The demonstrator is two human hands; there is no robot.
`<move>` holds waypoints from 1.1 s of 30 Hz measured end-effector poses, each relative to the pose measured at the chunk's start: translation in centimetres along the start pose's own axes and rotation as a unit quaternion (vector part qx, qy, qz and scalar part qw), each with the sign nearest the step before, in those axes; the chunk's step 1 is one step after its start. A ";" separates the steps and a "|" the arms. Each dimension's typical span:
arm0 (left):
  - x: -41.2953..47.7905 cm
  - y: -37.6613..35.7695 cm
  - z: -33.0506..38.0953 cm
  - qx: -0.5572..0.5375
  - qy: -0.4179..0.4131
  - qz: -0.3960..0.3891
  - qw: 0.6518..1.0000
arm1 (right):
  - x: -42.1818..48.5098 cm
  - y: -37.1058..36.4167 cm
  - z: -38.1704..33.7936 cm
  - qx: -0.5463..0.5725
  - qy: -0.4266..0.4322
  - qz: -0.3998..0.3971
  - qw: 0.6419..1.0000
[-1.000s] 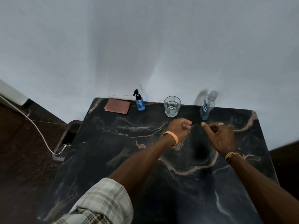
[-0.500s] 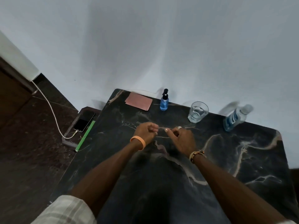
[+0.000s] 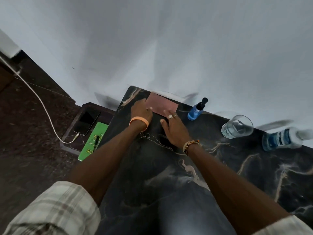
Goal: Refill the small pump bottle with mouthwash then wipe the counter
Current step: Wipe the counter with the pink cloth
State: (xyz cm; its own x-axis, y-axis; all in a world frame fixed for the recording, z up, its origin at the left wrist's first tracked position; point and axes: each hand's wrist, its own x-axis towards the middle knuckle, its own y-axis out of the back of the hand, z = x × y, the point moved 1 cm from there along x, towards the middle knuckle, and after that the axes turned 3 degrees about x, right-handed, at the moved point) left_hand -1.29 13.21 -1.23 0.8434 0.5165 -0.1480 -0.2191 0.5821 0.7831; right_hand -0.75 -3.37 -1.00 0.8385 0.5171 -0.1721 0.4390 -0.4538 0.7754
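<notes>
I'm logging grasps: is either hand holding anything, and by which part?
Nothing clearly held. The right hand rests straight fingers on the pink cloth at its near edge; the left hand touches its left end, grip unclear.

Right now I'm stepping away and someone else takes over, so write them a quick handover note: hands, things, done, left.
Left hand: open, fingers at the left edge of the pink cloth. Right hand: open, fingertips on its near edge. Neither plainly grips it.
Small pump bottle: upright right of the cloth, pump on, blue liquid inside. Drinking glass, then mouthwash bottle, further right by the wall.
Done: refill cannot be confirmed.
Left: pick up the cloth, wipe the marble counter.
</notes>
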 end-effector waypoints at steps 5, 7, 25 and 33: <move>2.5 -2.7 0.1 0.106 -0.036 -0.091 0.990 | 2.8 -1.4 0.4 -0.022 -0.019 -0.038 0.999; 2.6 -3.5 -0.3 0.094 0.003 -0.081 0.992 | 3.1 -1.9 0.8 -0.039 -0.022 -0.048 0.998; -8.6 -2.6 2.2 -0.318 -0.001 -0.156 0.935 | -7.6 0.5 2.7 -0.053 0.085 0.037 0.994; -20.0 -6.0 8.2 -0.407 0.061 -0.226 0.883 | -20.1 5.9 7.5 -0.089 0.145 0.098 0.981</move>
State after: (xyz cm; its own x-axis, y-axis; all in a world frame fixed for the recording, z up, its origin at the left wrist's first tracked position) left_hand -12.84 -5.77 2.03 0.8870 0.1516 -0.4363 -0.1958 0.9789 -0.0579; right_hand -12.57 -21.91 2.48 0.7631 0.6286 0.1503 0.1939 -0.4445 0.8746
